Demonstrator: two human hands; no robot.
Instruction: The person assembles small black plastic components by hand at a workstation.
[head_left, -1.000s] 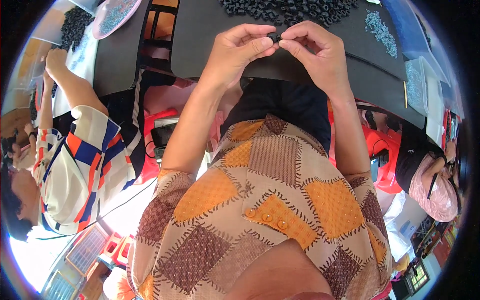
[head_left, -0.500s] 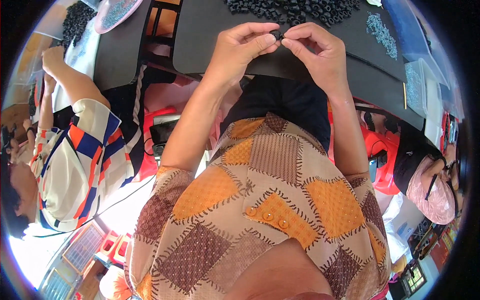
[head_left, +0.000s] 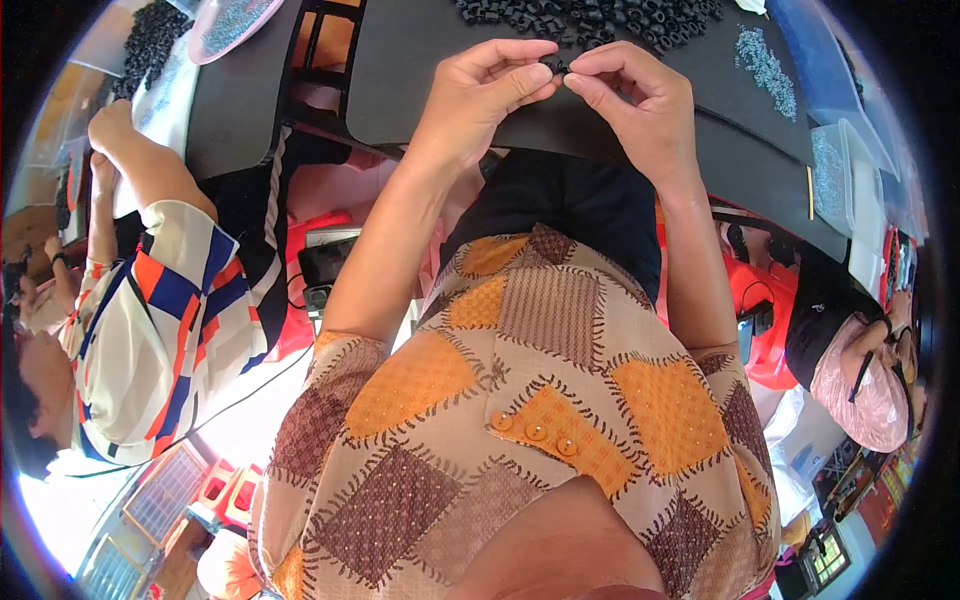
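Observation:
My left hand (head_left: 485, 95) and my right hand (head_left: 640, 100) meet fingertip to fingertip over the near edge of a black mat (head_left: 400, 90). Between the thumbs and forefingers both pinch one small black part (head_left: 556, 68), mostly hidden by the fingers. Just beyond the hands lies a heap of several similar small black parts (head_left: 590, 15). A scatter of tiny grey pieces (head_left: 765, 65) lies on the mat to the right.
To my left a person in a striped orange, blue and white shirt (head_left: 150, 330) works at another black mat (head_left: 230, 110) with a pink dish (head_left: 235, 20). Clear plastic containers (head_left: 835, 170) stand at the right. Another person in a pink head covering (head_left: 860, 380) sits lower right.
Both hands stay pinched together on the small black part, shifting only slightly. The person at left has moved an arm a little.

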